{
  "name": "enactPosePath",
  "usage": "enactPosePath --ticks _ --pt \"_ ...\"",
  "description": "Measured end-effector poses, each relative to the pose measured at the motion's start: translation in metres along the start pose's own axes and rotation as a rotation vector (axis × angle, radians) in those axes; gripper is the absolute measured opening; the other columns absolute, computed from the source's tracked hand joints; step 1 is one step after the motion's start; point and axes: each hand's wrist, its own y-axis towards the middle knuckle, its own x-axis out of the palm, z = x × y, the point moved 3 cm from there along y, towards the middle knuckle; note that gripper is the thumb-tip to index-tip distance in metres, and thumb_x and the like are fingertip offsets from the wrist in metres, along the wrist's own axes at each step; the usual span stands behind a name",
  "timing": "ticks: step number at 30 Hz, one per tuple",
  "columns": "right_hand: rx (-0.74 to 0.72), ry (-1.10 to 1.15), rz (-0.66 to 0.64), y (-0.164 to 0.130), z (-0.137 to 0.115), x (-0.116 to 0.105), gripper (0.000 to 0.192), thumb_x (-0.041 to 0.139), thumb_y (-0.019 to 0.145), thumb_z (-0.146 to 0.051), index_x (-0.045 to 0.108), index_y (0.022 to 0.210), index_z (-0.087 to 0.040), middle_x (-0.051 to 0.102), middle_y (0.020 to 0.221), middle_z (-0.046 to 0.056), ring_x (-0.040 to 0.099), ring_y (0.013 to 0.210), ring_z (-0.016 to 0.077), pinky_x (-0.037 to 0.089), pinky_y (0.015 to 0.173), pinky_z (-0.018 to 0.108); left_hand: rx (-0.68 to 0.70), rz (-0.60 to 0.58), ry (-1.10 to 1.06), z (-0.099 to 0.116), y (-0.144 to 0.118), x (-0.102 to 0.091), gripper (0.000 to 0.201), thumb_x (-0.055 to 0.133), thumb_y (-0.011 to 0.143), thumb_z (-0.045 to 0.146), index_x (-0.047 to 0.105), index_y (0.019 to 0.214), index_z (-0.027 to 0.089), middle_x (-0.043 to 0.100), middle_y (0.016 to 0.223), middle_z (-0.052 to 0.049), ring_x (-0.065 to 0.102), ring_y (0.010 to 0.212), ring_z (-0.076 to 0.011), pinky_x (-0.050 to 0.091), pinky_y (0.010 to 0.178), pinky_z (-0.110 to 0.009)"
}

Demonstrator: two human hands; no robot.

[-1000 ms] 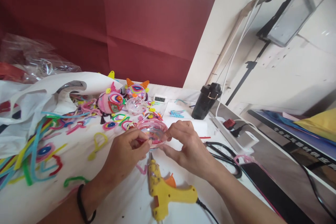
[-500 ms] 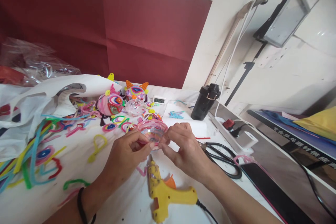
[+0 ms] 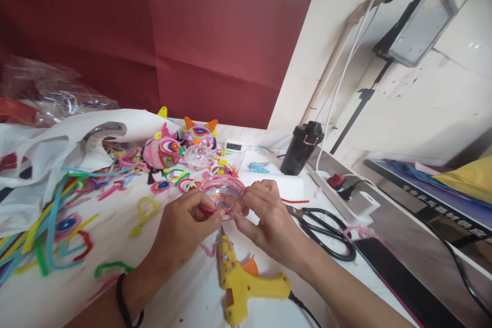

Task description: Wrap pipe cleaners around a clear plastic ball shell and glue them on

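A clear plastic half-ball [image 3: 222, 184], with pink and red pipe cleaner around its rim, is between my two hands. My left hand [image 3: 188, 221] pinches its near left edge with thumb and fingers. On the near right edge my right hand [image 3: 263, 218] closes its fingertips; any small piece between them is too hidden to make out. Just below lies a yellow glue gun [image 3: 240, 282], its nozzle pointing up at the half-ball. Behind are two decorated balls, one pink [image 3: 161, 151] and one with orange horns [image 3: 200, 134], beside another clear piece [image 3: 199, 157].
Loose pipe cleaners [image 3: 57, 220] spread over the left side. Black-handled scissors [image 3: 326, 233], a phone [image 3: 403, 279] and a power strip [image 3: 348, 205] lie to the right. A black bottle [image 3: 302, 148] stands at the back near a small digital clock [image 3: 233, 146].
The half-ball has tipped slightly, showing more of its patterned inside. Both hands stay almost in place, with the right fingertips shifted a little at the rim.
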Motion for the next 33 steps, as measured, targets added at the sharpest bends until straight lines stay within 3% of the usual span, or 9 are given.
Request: enactPosePath --ticks 6,11,13,17,20,23,33 --pt "-0.023 -0.018 -0.027 0.003 -0.002 -0.007 0.01 0.056 0.085 -0.013 0.056 0.077 -0.018 0.058 0.069 0.0 0.054 0.071 0.0166 0.033 0.076 0.035 -0.057 0.004 -0.045 -0.006 0.002 -0.001 0.013 0.061 0.066 0.026 0.052 0.057 0.02 0.051 0.049 0.006 0.049 0.045 -0.0096 0.038 0.042 -0.019" --pt "-0.045 -0.079 -0.345 -0.003 0.009 -0.015 0.024 0.057 0.072 0.004 0.06 0.079 -0.019 0.066 0.077 0.003 0.059 0.074 0.0192 0.037 0.075 0.035 -0.102 0.007 -0.071 -0.013 0.002 -0.001 0.016 0.063 0.069 0.029 0.052 0.06 0.021 0.049 0.047 0.008 0.048 0.042 -0.0097 0.04 0.043 -0.02" --pt "0.014 -0.17 -0.394 -0.006 0.016 -0.017 0.03 0.056 0.068 0.008 0.062 0.079 -0.02 0.068 0.078 0.004 0.06 0.072 0.0206 0.038 0.072 0.035 -0.085 0.014 -0.045 -0.012 0.002 -0.002 0.016 0.063 0.069 0.028 0.052 0.059 0.021 0.051 0.049 0.007 0.05 0.045 -0.0098 0.04 0.044 -0.019" --pt "0.127 -0.214 -0.209 -0.002 0.017 -0.021 0.017 0.057 0.079 -0.004 0.058 0.071 -0.019 0.062 0.063 0.004 0.055 0.064 0.0208 0.037 0.065 0.035 0.009 0.023 0.035 -0.003 0.0 -0.002 0.012 0.062 0.067 0.022 0.054 0.059 0.02 0.054 0.054 0.006 0.053 0.05 -0.01 0.041 0.047 -0.019" --pt "0.071 -0.132 -0.082 0.003 0.005 -0.018 0.013 0.057 0.082 -0.006 0.061 0.088 -0.017 0.064 0.085 0.008 0.054 0.082 0.0237 0.036 0.071 0.037 0.088 0.02 0.096 0.003 -0.003 -0.002 0.009 0.059 0.067 0.019 0.055 0.059 0.019 0.055 0.055 0.006 0.052 0.049 -0.0094 0.042 0.046 -0.018" --pt "0.035 -0.065 -0.076 0.004 -0.004 -0.011 0.009 0.058 0.088 -0.016 0.063 0.096 -0.018 0.063 0.094 0.008 0.05 0.088 0.0241 0.034 0.077 0.039 0.162 0.017 0.149 0.008 -0.005 -0.001 0.009 0.058 0.068 0.018 0.055 0.06 0.019 0.055 0.057 0.005 0.052 0.049 -0.0089 0.043 0.046 -0.018" --pt "-0.025 -0.01 -0.09 -0.001 -0.005 0.0 0.014 0.054 0.089 -0.012 0.064 0.079 -0.014 0.06 0.076 0.004 0.047 0.083 0.0193 0.03 0.08 0.038 0.263 0.016 0.188 0.007 -0.008 0.004 0.01 0.055 0.07 0.015 0.053 0.06 0.018 0.051 0.063 0.005 0.051 0.047 -0.0066 0.042 0.044 -0.016"
